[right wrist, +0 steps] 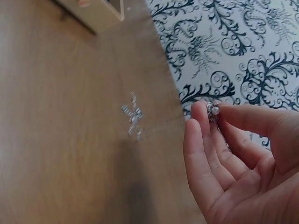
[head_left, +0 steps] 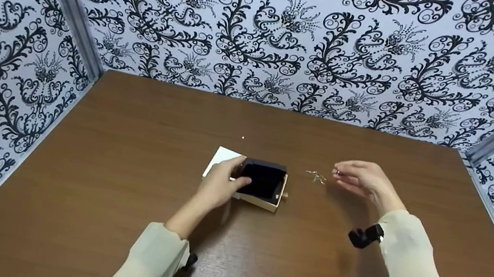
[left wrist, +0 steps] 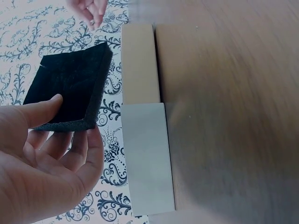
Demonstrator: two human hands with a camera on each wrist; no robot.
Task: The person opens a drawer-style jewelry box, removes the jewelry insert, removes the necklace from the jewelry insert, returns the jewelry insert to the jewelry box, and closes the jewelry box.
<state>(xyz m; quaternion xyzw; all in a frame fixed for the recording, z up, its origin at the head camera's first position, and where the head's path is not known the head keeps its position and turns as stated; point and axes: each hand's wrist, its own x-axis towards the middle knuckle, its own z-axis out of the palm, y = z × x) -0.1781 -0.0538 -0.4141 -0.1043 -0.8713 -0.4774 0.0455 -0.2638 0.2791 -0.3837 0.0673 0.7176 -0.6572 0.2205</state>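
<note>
In the head view my left hand [head_left: 219,184] grips a black foam pad [head_left: 262,180] above a small drawer box. The left wrist view shows the pad [left wrist: 70,84] tilted, thumb on its face and fingers beneath. Below it are the box's white sleeve [left wrist: 147,158] and the pulled-out tan drawer [left wrist: 139,65]. My right hand [head_left: 364,179] pinches a small silver jewelry piece with a pearl [right wrist: 213,111] between thumb and fingertips. Beside that hand, silver jewelry [right wrist: 133,113] lies on the table; a thin chain runs from it toward my fingers, its far end hidden.
A small knob [head_left: 285,196] sticks out from the drawer's front. One tiny white speck [head_left: 242,137] lies behind the box on the brown table [head_left: 152,143]. Patterned panels [head_left: 263,37] enclose the table at the back and sides.
</note>
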